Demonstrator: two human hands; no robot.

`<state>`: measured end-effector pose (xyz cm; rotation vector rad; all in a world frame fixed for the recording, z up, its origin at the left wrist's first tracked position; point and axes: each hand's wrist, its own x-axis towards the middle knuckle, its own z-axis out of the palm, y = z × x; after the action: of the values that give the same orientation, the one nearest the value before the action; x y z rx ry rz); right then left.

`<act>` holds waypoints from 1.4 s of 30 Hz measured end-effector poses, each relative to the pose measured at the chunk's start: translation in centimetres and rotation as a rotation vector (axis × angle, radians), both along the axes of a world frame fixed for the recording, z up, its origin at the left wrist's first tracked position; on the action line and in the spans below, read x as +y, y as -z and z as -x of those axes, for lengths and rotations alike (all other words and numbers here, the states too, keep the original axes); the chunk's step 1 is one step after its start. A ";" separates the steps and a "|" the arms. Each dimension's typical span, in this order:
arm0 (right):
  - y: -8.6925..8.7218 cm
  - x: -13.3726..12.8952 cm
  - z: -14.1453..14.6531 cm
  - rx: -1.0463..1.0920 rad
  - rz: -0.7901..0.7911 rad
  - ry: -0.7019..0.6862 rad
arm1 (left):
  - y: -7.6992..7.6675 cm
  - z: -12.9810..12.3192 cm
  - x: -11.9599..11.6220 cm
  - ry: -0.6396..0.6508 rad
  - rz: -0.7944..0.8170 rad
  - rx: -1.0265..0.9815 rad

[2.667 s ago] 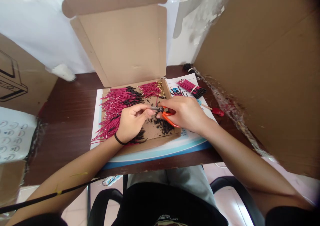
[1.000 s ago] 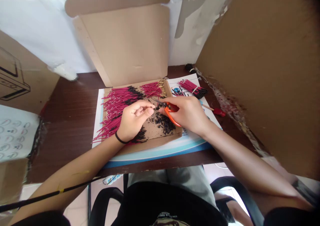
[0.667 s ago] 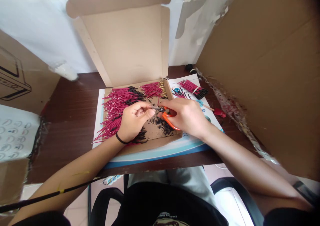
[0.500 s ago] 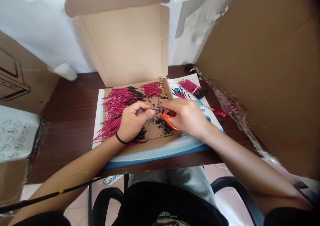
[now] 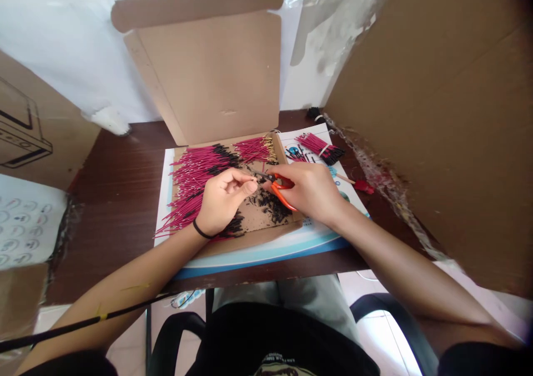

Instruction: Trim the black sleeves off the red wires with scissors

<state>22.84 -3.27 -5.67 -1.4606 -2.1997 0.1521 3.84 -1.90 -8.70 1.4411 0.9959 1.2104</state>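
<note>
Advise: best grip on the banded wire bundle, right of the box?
Pinch the wire bundle at its band, coming straight down from above. It lies flat on the printed sheet, and the band is where the wires are held tightest; beyond it they spread loose towards the red and black ends.

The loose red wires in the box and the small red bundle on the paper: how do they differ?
The loose red wires fan out widely across the cardboard box, while the tied bundle is a small, tight bunch. The loose wires lie unbound, while the tied bundle is held by a pale band. The loose red wires sit inside the cardboard box, while the tied bundle rests on a printed sheet beside it. Both are thin red wires with black at one end.
</note>
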 end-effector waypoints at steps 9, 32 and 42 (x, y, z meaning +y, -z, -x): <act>-0.6 -0.3 -0.1 0.008 -0.004 -0.088 | 0.4 0.2 0.1 -0.015 -0.010 0.015; -0.4 -0.6 0.7 0.460 0.163 -0.071 | -2.3 -0.1 -0.5 0.063 0.233 -0.415; 0.6 -1.5 2.8 0.965 0.634 -0.307 | -1.6 -0.6 -0.9 0.086 0.269 -0.408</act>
<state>20.09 -4.78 -6.22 -0.9453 -1.5562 1.4293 4.45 -2.77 -7.12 0.9670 0.7710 1.1945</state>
